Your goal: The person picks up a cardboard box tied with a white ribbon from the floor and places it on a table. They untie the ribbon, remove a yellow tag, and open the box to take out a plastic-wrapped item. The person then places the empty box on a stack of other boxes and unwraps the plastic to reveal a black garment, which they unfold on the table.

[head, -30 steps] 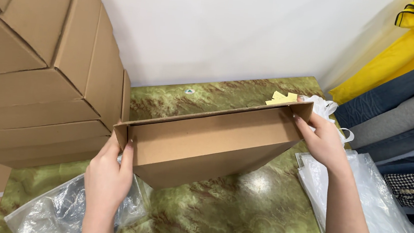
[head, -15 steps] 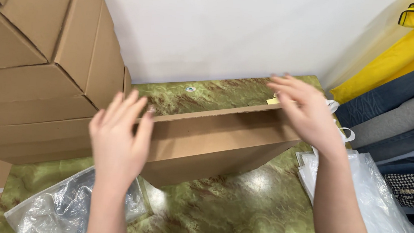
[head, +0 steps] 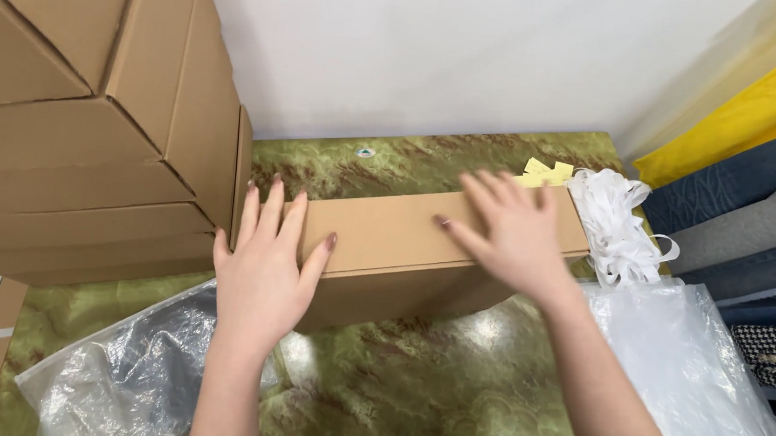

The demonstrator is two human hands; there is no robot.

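Landmark: long flat cardboard box, lying across the green marbled tabletop, its long side running left to right, its top closed.

Left hand: open and flat, fingers spread, palm down on the near-left end of the box; the fingertips reach onto the box top, the heel of the hand hangs over its front edge. It grips nothing.

Right hand: open, fingers splayed (slightly blurred), pressed flat on the right part of the box top. It grips nothing.

Left of the box: a stack of large cardboard cartons, leaning, its lower right corner just beside the box's left end; whether they touch cannot be told.

Near-left of the box: a crumpled clear plastic bag with something dark inside, lying on the tabletop under the left forearm.

Right of the box: a bundle of white ribbon loops, touching or just beside the box's right end.

Behind the box's right end: small yellow paper slips on the tabletop, partly hidden by the right hand's fingers.

Near-right of the box: a second clear plastic bag, spread flat, the right forearm crossing its left edge.

Far right of the box: hanging clothes in yellow, blue and grey.

Behind the box: white wall.
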